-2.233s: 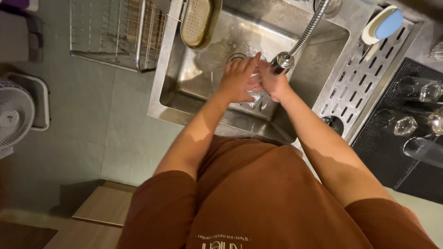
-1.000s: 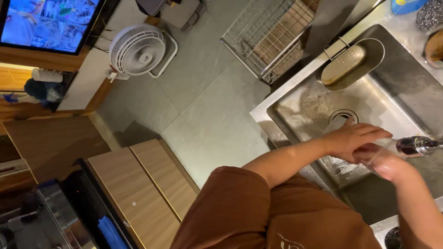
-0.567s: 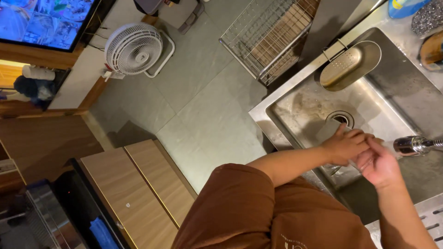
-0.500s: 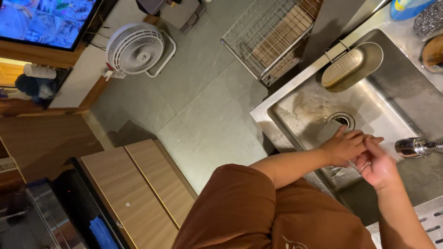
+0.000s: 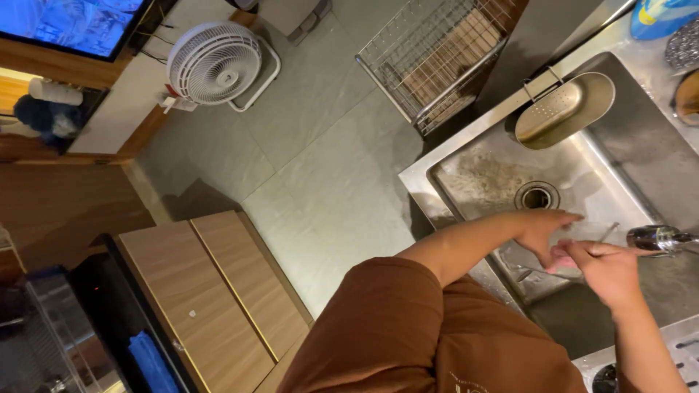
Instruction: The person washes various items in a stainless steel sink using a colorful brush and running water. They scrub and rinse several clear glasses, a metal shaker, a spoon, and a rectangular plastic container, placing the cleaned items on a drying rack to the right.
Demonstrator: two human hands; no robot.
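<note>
Steel sink, left hand touching right hand, under faucet

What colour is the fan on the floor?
The fan is white, seen clearly in the head view, top left.

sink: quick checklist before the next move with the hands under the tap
1. Both hands over the sink basin: ok; left hand and right hand meet there.
2. Hands at the faucet head: ok, right beside it.
3. Water running: cannot tell.
4. Drain unblocked: ok, it shows open.
5. Something held between the hands: cannot tell.
6. Hanging strainer basket clear of the hands: ok.
</note>
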